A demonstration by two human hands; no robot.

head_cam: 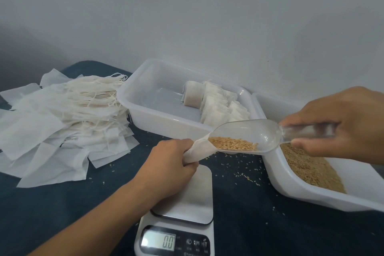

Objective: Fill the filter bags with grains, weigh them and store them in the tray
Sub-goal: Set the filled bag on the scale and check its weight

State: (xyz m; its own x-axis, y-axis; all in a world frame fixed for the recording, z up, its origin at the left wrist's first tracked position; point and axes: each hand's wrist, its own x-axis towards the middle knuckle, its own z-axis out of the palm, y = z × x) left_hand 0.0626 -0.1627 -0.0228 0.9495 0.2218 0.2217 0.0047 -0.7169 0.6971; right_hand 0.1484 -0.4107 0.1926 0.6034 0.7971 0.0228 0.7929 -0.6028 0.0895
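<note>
Scale (182, 210): nearest the camera, display reads 0.0, platform bare. Left hand (172, 164): above the scale, fingers curled round a white bag (199, 149), mouth held open. Right hand (340, 122): grips the handle of a clear scoop (247, 137), tip at the bag's mouth, grains (232, 144) inside. Grain tray (291, 185): right, partly filled. Storage tray (145, 97): behind, filled bags (220, 108) at its right end. Empty bags (62, 114): heaped left. Table (62, 210): dark, loose grains scattered.

White filter bag (197, 150) held open over the scale (187, 199); clear scoop (249, 137) tips brown grains (233, 143) into it.
</note>
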